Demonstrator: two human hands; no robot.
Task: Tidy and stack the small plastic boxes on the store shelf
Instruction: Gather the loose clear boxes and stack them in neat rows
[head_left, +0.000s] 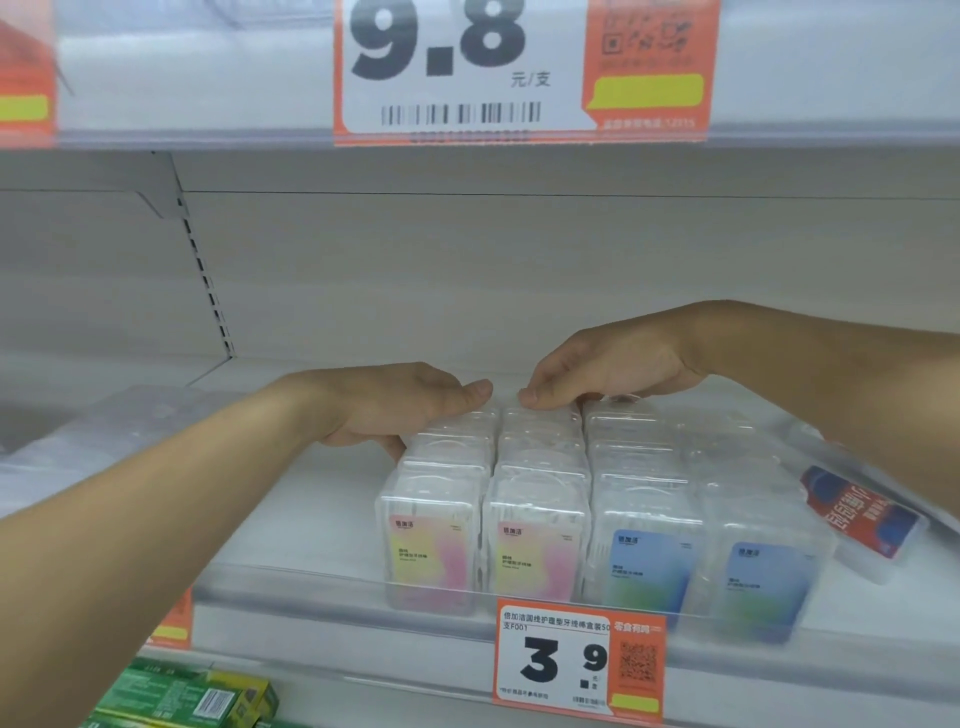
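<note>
Both hands sit at the back of the block of boxes. From my seat I see the left hand (395, 402) laid palm down over the rear of the leftmost row, fingers curled round the far side and out of sight. The right hand (608, 366) hangs just above the second row, thumb tip touching a lid; whether its other fingers grip anything I cannot tell. The two thumbs nearly meet but stay apart.

I see the white shelf (322, 514) carrying the clear plastic boxes (540, 467) in four rows behind a transparent front lip. Two front boxes have pink-yellow labels, two have blue; the rear lids blur together. One tilted box (862, 519) with red print leans at the right end, partly cut by the forearm. Below hangs the price tag (579, 660) reading 3.9, its small text unreadable.
</note>
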